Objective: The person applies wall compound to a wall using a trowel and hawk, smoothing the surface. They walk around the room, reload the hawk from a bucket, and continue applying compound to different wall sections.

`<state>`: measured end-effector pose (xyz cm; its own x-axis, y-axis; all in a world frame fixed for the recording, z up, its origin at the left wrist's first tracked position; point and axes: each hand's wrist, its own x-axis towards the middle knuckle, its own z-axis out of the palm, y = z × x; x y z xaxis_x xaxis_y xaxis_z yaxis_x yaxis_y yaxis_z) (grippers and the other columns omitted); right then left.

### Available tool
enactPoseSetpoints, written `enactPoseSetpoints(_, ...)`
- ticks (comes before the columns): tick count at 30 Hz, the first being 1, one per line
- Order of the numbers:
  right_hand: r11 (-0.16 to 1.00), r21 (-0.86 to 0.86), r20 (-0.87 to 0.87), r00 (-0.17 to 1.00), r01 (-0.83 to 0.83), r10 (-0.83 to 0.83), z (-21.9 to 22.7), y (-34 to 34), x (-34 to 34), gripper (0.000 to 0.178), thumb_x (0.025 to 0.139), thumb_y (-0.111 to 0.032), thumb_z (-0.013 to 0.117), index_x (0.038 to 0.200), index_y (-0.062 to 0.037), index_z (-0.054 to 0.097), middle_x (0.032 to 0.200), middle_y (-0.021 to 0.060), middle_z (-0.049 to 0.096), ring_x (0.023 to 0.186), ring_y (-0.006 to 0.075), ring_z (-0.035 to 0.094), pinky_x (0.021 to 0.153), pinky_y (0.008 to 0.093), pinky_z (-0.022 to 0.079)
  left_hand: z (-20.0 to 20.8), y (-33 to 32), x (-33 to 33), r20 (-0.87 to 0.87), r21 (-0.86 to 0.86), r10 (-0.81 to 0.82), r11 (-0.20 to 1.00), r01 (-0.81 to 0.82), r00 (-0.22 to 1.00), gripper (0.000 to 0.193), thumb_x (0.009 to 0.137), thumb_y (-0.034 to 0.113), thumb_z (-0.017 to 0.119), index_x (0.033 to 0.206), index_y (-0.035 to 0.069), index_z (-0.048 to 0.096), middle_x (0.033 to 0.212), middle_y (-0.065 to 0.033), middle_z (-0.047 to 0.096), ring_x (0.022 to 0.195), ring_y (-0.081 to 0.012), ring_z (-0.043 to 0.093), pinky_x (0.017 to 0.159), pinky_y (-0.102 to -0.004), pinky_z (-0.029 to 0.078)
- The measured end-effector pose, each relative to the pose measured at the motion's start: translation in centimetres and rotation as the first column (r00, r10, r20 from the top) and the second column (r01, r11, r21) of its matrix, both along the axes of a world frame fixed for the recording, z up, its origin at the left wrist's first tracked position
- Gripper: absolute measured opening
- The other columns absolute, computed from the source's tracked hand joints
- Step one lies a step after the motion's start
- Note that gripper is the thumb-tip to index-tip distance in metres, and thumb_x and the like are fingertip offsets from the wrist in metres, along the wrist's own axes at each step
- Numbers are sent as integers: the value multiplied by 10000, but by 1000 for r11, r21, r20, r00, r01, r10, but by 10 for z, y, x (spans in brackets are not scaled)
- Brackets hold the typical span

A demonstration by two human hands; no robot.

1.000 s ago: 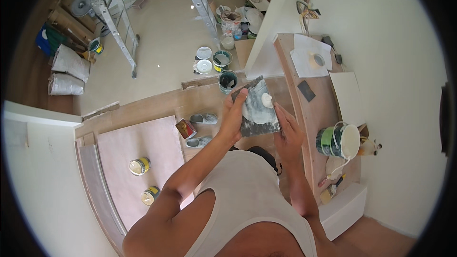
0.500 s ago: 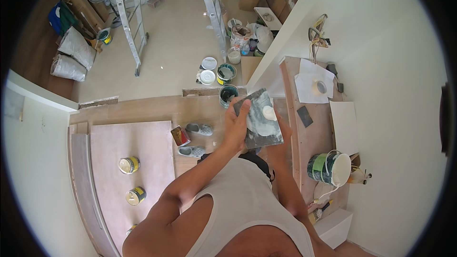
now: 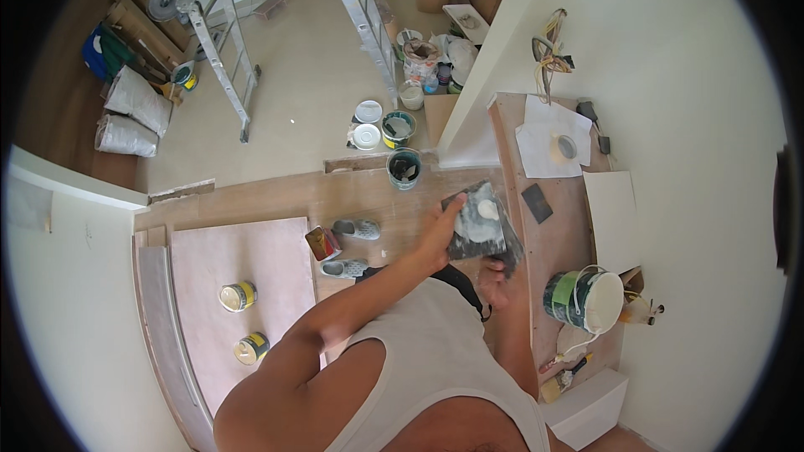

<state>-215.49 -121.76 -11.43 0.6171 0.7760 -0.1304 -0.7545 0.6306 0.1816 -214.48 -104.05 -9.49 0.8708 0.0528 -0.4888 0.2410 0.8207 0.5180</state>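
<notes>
My left hand [image 3: 437, 238] is closed on the left edge of a dark square plate [image 3: 466, 246], its thumb on top. Whitish smears cover much of this plate, and a round white dollop of paste [image 3: 487, 208] sits on it. Beside and partly under its right edge is a thin dark flat spreader [image 3: 514, 249]. My right hand [image 3: 494, 285] grips the spreader from below with bent fingers. Both pieces are held in front of my body, just left of the wooden bench.
On the bench [image 3: 526, 264] to my right are a bucket of white paste [image 3: 601, 301], a tape roll [image 3: 563, 148], another dark flat piece [image 3: 537, 203] and a brush [image 3: 556, 386]. Grey clogs [image 3: 357, 228], a red tin [image 3: 322, 243] and buckets [image 3: 404, 169] stand ahead; a ladder [image 3: 366, 21] is farther off.
The smeared plate has moved right and slightly down with my left hand. My right hand has come out from behind it, lower down, and the dark spreader now shows.
</notes>
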Motion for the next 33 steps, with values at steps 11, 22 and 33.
enactPoseSetpoints(11,348,-861,414,908,372,55,-17,-1,90,279,899,-148,658,1156,-66,583,1039,61,654,798,144,650,748,282,542,-41,85,53,46,232,496,839,-492,867,253,961,263,582,1134,84,542,1042,-34,622,965,-140,611,823,-313,518)
enactPoseSetpoints(22,-2,-437,225,111,899,968,-67,143,229,153,837,-145,609,932,-44,673,848,153,645,766,313,630,672,404,496,-167,168,166,-122,585,501,734,-346,857,246,999,198,430,1153,7,453,1001,-121,609,836,-190,652,637,-324,579)
enactPoseSetpoints(33,39,-391,143,18,919,990,-207,306,398,237,815,-89,605,1038,-62,682,906,87,669,856,284,630,718,399,536,-336,247,340,-242,708,285,705,-32,927,226,964,149,437,999,-63,506,731,-133,571,690,-210,620,530,-339,511)
